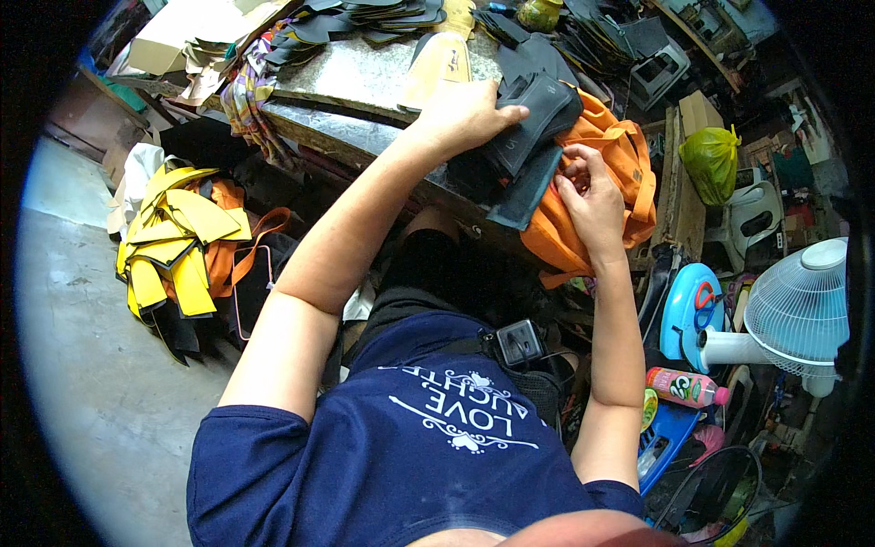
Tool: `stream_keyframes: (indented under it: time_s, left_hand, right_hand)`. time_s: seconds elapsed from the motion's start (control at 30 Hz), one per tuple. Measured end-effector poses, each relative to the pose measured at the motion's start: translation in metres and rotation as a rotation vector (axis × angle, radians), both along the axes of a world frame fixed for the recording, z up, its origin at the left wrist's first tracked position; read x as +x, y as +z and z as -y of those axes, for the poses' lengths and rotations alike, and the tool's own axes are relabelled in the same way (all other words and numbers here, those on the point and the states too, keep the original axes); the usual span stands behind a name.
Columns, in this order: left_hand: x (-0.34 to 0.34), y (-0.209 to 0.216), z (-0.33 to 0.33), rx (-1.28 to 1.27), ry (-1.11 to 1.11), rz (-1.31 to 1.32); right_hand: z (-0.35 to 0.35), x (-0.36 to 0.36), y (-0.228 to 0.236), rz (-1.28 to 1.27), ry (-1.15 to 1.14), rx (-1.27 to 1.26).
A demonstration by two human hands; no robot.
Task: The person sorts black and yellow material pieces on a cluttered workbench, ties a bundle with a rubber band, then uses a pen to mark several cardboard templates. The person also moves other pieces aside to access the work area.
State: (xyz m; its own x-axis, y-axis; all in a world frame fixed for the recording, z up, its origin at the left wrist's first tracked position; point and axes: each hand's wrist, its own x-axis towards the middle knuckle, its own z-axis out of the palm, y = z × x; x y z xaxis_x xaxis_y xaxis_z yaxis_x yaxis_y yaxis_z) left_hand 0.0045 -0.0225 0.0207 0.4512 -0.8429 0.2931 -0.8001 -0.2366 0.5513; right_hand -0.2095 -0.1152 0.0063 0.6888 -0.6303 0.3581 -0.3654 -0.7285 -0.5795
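My left hand point(469, 118) lies over the bench, fingers stretched forward at the near edge of a tan sole-shaped piece point(442, 68). Its thumb sticks out to the right, against a stack of dark flat cut pieces point(538, 109). Farther right, my right hand point(592, 196) is curled, thumb and fingertips drawn together beside the stack; whatever is between them, if anything, I cannot make out. Beneath that hand an orange cloth bag point(629, 150) with straps hangs by the bench corner. A dark sheet point(529, 196) juts past the bench edge between both hands.
More dark cut pieces point(383, 16) cover the bench's far side. Yellow and black pieces point(173, 237) are heaped on the left floor. To the right are a white fan point(797, 310), a blue round object point(690, 310), a pink bottle point(684, 387) and a yellow-green plastic bag point(711, 164).
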Motion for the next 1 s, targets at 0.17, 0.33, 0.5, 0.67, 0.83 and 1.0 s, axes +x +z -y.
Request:
stream_keyframes:
  time_s: [0.17, 0.33, 0.5, 0.67, 0.83, 1.0]
  left_hand:
    - [0.0, 0.012, 0.012, 0.238, -0.172, -0.161]
    - [-0.045, 0.005, 0.009, -0.016, -0.038, 0.153]
    - [-0.048, 0.006, 0.007, 0.073, -0.202, 0.03]
    - [-0.006, 0.005, 0.002, -0.052, -0.147, -0.276]
    - [0.011, 0.006, -0.021, -0.322, -0.228, -1.045]
    - [-0.014, -0.012, -0.005, -0.381, -0.396, -1.31]
  right_hand:
    - [0.019, 0.014, -0.006, 0.092, 0.034, -0.007]
    - [0.033, 0.025, -0.027, 0.294, 0.032, 0.125]
    - [0.03, 0.022, -0.036, 0.371, 0.042, 0.265]
    - [0.024, 0.007, -0.025, 0.248, -0.008, 0.031]
    - [0.0, -0.006, -0.03, -0.325, 0.014, -0.282]
    - [0.007, -0.002, -0.033, -0.247, 0.224, -0.283]
